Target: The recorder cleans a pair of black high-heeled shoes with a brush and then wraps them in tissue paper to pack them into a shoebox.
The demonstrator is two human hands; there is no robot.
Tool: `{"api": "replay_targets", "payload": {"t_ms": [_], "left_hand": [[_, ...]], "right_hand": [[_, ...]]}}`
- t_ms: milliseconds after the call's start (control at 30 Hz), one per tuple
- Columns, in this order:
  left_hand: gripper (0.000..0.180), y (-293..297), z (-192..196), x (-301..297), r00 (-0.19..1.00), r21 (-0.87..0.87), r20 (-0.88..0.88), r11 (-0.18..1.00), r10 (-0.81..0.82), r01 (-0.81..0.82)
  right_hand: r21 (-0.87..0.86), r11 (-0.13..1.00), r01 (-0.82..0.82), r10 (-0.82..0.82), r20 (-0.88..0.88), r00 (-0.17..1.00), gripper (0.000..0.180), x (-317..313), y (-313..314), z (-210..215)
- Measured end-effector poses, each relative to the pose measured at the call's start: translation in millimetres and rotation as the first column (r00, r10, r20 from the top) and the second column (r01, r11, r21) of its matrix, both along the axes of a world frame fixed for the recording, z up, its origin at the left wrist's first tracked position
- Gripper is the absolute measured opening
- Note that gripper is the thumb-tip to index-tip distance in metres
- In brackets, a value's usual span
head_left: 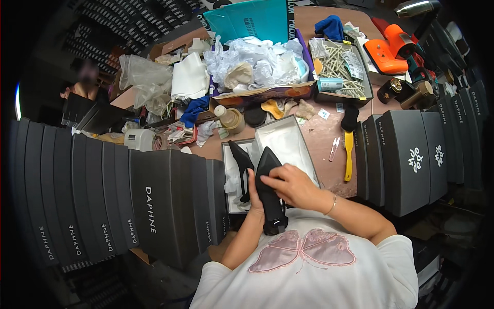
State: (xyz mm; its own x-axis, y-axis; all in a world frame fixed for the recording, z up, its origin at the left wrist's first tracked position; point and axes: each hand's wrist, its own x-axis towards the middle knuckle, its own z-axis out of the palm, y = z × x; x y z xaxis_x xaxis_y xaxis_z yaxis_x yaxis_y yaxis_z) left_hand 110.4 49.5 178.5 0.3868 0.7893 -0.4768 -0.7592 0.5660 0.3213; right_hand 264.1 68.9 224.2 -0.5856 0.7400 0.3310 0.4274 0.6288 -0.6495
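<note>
A black pointed shoe point(268, 191) lies lengthwise between my hands, its toe pointing away from me and its strapped heel end near my shirt. My left hand point(254, 194) is closed around its left side. From the right, my right hand point(297, 187) bends its fingers over the shoe's upper, with the fingertips on the black surface; its palm side is hidden. Another black shoe point(240, 162) rests in the open shoe box point(314, 172), just left of the held one. White paper point(288, 141) lines that box.
Rows of dark shoe boxes point(154, 201) stand at the left, with more boxes point(404, 159) at the right. A yellow-handled brush point(349, 154) and small snips point(334, 149) lie to the right. Behind are a carton of crumpled paper point(257, 64), a tray of sticks point(342, 69) and an orange tool point(388, 51).
</note>
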Motion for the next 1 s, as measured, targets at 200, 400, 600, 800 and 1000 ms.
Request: {"api": "replay_targets", "payload": {"t_ms": [200, 400, 600, 800, 1000], "left_hand": [[0.080, 4.3, -36.4, -16.1, 0.985, 0.001, 0.138, 0.994, -0.106, 0.107], [0.076, -17.8, -32.0, -18.4, 0.972, 0.119, -0.151, 0.973, -0.181, 0.199], [0.040, -12.7, -41.2, -18.7, 0.908, 0.119, -0.410, 0.981, -0.090, 0.151], [0.026, 21.1, -28.1, -9.0, 0.871, 0.127, -0.439, 0.975, 0.218, -0.180], [0.030, 30.9, -25.7, -12.1, 0.945, -0.031, -0.222, 0.966, 0.242, -0.255]], "right_hand": [[0.046, 0.950, -0.308, 0.304, 0.084, 0.949, 0.035, -2.8, -28.3, -12.8], [-0.345, 0.853, -0.393, 0.411, -0.021, 0.911, 0.038, -0.2, -35.4, -17.9], [-0.571, 0.803, -0.172, 0.289, 0.121, 0.950, 0.037, 38.1, -27.0, -29.7], [-0.234, 0.970, -0.066, 0.043, -0.100, 0.994, 0.038, 41.1, -32.9, 20.2], [-0.189, 0.979, 0.072, -0.042, 0.158, 0.987, 0.043, 65.0, -49.3, -27.6]]}}
